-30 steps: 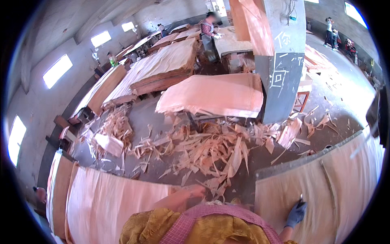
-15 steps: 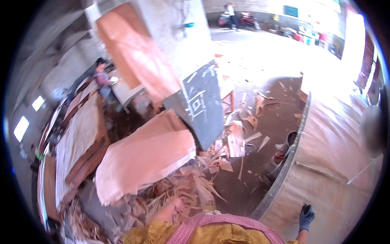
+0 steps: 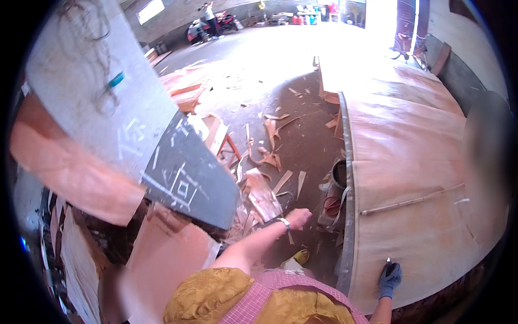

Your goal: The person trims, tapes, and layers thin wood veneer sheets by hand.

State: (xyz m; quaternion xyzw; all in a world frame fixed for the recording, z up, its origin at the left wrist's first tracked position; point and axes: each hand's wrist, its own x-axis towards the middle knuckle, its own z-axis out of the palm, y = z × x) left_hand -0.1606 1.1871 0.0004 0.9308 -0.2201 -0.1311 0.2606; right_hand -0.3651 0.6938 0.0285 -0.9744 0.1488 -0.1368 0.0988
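My left hand (image 3: 300, 217), bare with a band at the wrist, hangs over the floor between the stacks and the bench; its fingers are curled and nothing shows in them. My right hand (image 3: 389, 282), in a blue-grey glove, is closed around a small dark tool with a pale pointed tip (image 3: 388, 261), whose exact kind is unclear. It rests over the near end of large tan wood veneer sheets (image 3: 426, 237) spread on a long bench. A thin stick (image 3: 410, 200) lies across the sheets, beyond this hand.
Left stands a pillar (image 3: 194, 189) with a dark painted base. Veneer stacks (image 3: 167, 254) lie beside it. Veneer scraps (image 3: 264, 194) litter the floor. By the bench edge (image 3: 349, 216) sit a dark bucket (image 3: 339, 173) and red-handled item (image 3: 332, 205). Another person (image 3: 210, 20) stands far off.
My view has turned right toward the bench. My left arm has swung outward and forward from near my body. My right hand still holds the small tool over the sheets.
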